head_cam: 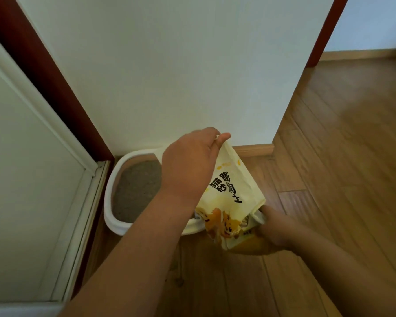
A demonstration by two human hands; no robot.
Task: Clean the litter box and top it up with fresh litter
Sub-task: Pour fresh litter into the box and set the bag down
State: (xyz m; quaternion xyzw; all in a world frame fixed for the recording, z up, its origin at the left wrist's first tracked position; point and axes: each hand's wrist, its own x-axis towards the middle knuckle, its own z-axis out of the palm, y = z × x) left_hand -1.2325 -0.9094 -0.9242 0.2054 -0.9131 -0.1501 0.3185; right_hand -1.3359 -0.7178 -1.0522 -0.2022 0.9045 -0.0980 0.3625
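A white oval litter box (114, 216) sits on the floor against the wall, with grey litter (136, 188) inside. In front of its right half I hold a pale yellow litter bag (232, 191) printed with black characters and an orange cartoon animal. My left hand (190, 163) pinches the bag's upper end between thumb and fingers. My right hand (272, 232) grips the bag's lower orange end from the right. The bag and my left arm hide the box's right side.
A white wall (169, 65) rises right behind the box. A white door panel (28, 179) with a dark red frame (55, 83) stands at the left. Wooden floor (341, 156) stretches to the right and front.
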